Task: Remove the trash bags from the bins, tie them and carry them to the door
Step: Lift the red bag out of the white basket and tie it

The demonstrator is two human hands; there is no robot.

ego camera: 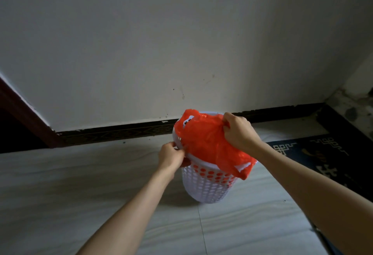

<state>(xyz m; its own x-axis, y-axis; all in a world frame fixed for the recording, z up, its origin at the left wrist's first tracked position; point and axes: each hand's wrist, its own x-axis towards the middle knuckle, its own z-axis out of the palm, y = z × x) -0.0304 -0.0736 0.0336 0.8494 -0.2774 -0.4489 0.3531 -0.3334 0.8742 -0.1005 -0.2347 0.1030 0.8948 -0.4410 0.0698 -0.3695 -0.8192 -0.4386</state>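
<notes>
One orange trash bag [210,143] is seen gathered over the top of one white perforated bin [207,186] on the pale floor [101,184]. A bunch of it is clenched in the right hand [239,131]; its edge at the rim is pinched by the left hand [173,156]. No writing can be read.

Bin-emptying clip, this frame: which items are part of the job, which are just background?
In the job:
- orange trash bag, bunched at the top
- white perforated bin holding it
- right hand gripping the bag
- left hand pinching the bag edge at the rim

Background:
- dark patterned rug
- dark baseboard
</notes>
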